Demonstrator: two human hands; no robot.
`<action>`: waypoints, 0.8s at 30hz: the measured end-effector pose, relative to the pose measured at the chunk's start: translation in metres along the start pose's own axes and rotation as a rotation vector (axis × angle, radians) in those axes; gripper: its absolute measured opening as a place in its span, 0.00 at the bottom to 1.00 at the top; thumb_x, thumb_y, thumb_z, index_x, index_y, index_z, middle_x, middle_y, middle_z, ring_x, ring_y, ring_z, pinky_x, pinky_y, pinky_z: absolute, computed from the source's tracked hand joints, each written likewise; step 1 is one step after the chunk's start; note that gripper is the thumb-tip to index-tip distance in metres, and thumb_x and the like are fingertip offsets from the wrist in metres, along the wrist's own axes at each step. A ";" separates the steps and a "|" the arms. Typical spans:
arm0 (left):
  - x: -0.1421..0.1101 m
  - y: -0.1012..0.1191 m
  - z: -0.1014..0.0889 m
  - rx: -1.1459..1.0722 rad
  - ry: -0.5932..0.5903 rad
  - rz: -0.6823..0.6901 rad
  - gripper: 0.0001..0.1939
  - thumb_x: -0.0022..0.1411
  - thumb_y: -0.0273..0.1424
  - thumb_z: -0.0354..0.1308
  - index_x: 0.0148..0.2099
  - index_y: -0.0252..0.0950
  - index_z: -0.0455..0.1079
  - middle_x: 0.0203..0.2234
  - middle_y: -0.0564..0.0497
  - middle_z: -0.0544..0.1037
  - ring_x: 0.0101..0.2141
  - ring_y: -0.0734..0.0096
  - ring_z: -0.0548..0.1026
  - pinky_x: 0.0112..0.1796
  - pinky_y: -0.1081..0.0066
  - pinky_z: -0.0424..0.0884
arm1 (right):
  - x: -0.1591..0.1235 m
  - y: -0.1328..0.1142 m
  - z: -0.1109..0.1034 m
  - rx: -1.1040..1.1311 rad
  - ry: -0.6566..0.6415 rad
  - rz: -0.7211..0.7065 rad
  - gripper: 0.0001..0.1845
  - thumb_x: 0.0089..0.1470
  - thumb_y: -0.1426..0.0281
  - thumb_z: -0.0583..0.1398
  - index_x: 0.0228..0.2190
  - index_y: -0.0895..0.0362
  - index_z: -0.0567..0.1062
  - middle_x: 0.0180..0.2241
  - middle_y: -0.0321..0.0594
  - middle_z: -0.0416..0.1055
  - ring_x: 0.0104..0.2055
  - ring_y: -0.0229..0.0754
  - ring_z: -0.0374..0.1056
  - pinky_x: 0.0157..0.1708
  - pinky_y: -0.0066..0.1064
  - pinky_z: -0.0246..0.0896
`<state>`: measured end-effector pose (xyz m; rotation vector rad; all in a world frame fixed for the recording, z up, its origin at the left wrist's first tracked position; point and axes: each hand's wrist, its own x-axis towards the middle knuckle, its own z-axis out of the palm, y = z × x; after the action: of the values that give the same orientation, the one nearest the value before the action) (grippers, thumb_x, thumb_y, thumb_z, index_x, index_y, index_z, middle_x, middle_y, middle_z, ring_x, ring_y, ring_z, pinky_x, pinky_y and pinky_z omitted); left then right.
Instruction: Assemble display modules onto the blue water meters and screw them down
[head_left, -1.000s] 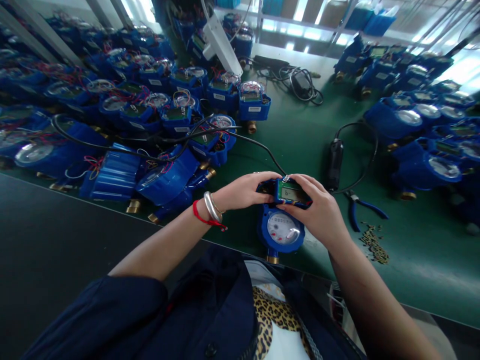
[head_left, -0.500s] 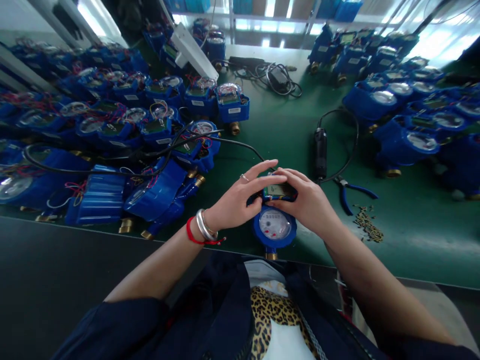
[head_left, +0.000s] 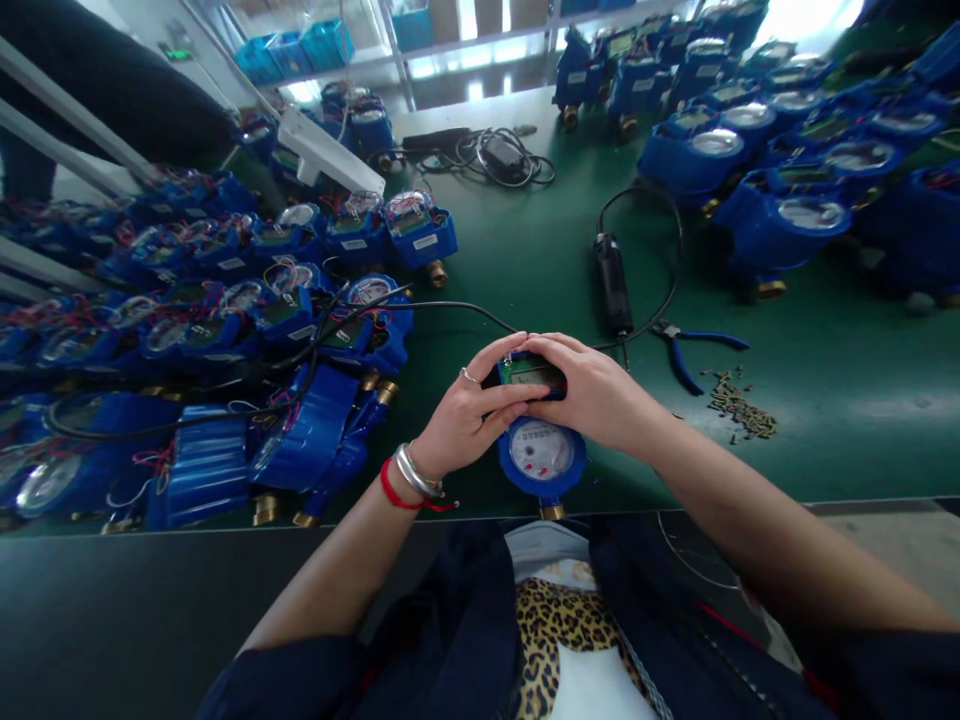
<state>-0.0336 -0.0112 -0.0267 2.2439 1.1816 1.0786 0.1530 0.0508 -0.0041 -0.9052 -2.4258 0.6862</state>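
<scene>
A blue water meter with a round dial and a brass fitting lies at the table's near edge, in front of my body. In its upper housing sits a green circuit board with a display, partly covered by my fingers. My left hand is curled at the left side of the housing, fingers reaching across the display's front. From the right, my right hand wraps over the housing's far edge and right side. Both hands are closed on this meter; some fingertips overlap and hide their exact contact.
Rows of blue meters with loose wires crowd the left, and more meters stand at right. A black electric screwdriver, blue-handled pliers and a pile of small screws lie right of my hands. A black cable crosses behind.
The view has swung slightly to the right. My hands have closed in on the meter's housing; my left fingers have come down across the display and my right hand has shifted over the top.
</scene>
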 end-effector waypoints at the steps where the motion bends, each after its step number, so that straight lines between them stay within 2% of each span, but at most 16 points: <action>1: 0.000 0.000 0.000 -0.001 -0.004 -0.009 0.14 0.65 0.30 0.53 0.51 0.46 0.72 0.65 0.50 0.53 0.63 0.60 0.55 0.60 0.51 0.60 | 0.000 -0.001 0.000 -0.008 -0.010 0.007 0.32 0.46 0.67 0.65 0.53 0.60 0.68 0.54 0.49 0.66 0.58 0.50 0.61 0.57 0.42 0.60; 7: 0.001 -0.001 0.000 -0.022 -0.054 -0.045 0.14 0.65 0.30 0.52 0.51 0.45 0.72 0.64 0.49 0.56 0.63 0.59 0.57 0.59 0.50 0.60 | 0.003 -0.001 -0.001 -0.030 -0.063 0.075 0.35 0.44 0.67 0.65 0.54 0.59 0.67 0.57 0.51 0.64 0.62 0.55 0.57 0.60 0.49 0.54; 9: 0.000 -0.002 0.001 -0.021 -0.068 -0.047 0.14 0.65 0.30 0.52 0.52 0.45 0.72 0.64 0.49 0.56 0.63 0.59 0.57 0.59 0.50 0.60 | 0.002 0.007 -0.009 0.057 -0.129 0.075 0.38 0.44 0.64 0.66 0.57 0.57 0.64 0.59 0.48 0.61 0.63 0.54 0.54 0.61 0.49 0.53; 12: -0.002 -0.004 0.000 -0.005 -0.069 -0.056 0.14 0.65 0.30 0.53 0.52 0.45 0.72 0.64 0.48 0.56 0.63 0.59 0.57 0.59 0.50 0.60 | -0.003 0.025 -0.026 0.329 -0.226 0.093 0.40 0.50 0.58 0.63 0.61 0.51 0.58 0.63 0.40 0.55 0.65 0.49 0.52 0.63 0.46 0.51; 15: -0.004 -0.004 -0.001 0.011 -0.077 -0.080 0.15 0.65 0.30 0.53 0.52 0.44 0.71 0.64 0.47 0.56 0.62 0.59 0.58 0.59 0.51 0.60 | -0.011 0.039 -0.037 0.535 -0.108 0.212 0.28 0.57 0.59 0.57 0.58 0.47 0.63 0.61 0.34 0.59 0.64 0.45 0.54 0.64 0.46 0.49; 17: -0.005 -0.003 -0.002 0.020 -0.089 -0.088 0.14 0.65 0.30 0.53 0.52 0.44 0.71 0.64 0.47 0.56 0.62 0.59 0.58 0.59 0.51 0.60 | -0.016 0.041 -0.035 0.591 -0.047 0.289 0.22 0.58 0.62 0.56 0.54 0.47 0.68 0.58 0.33 0.64 0.62 0.43 0.58 0.63 0.47 0.50; 24: -0.001 0.000 -0.004 0.069 -0.132 -0.112 0.14 0.66 0.29 0.51 0.52 0.45 0.71 0.64 0.50 0.56 0.64 0.57 0.53 0.60 0.46 0.56 | -0.020 0.036 -0.011 0.766 -0.077 0.309 0.21 0.58 0.66 0.56 0.53 0.50 0.70 0.56 0.33 0.67 0.59 0.41 0.62 0.61 0.42 0.56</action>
<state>-0.0373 -0.0125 -0.0244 2.2326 1.2892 0.8453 0.1895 0.0643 -0.0218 -0.9164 -1.8220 1.6316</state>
